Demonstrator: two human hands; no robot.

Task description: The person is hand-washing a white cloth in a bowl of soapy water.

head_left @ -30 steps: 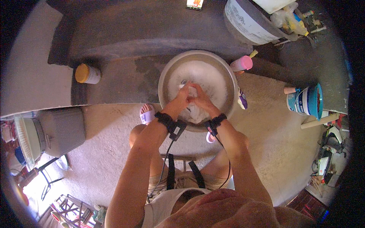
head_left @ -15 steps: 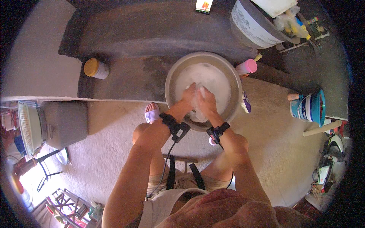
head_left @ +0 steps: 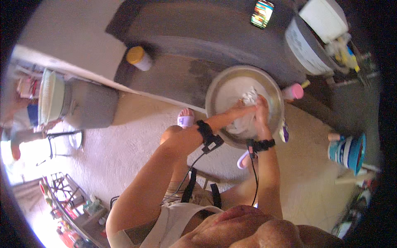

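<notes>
A wide metal basin (head_left: 213,89) in front of me holds cloudy, whitish water. Over it my left hand (head_left: 243,110) and my right hand (head_left: 261,110) press close together, both closed on a bunched white cloth (head_left: 250,96) that sticks out past the fingers. More pale cloth or water lies below the hands; I cannot make out which. Each wrist wears a black strap with a small device and a cable.
A yellow-lidded white canister (head_left: 139,58) stands at the left, a pink-lidded container (head_left: 295,91) right of the basin. Beyond are a lit phone (head_left: 262,13) and a large tub (head_left: 306,47). A blue striped bucket (head_left: 346,153) stands right, a grey bin (head_left: 93,103) left.
The white cloth has come up into sight between my hands. Both hands have shifted, the left now reaching across toward the right. The whole view has tilted and moved.
</notes>
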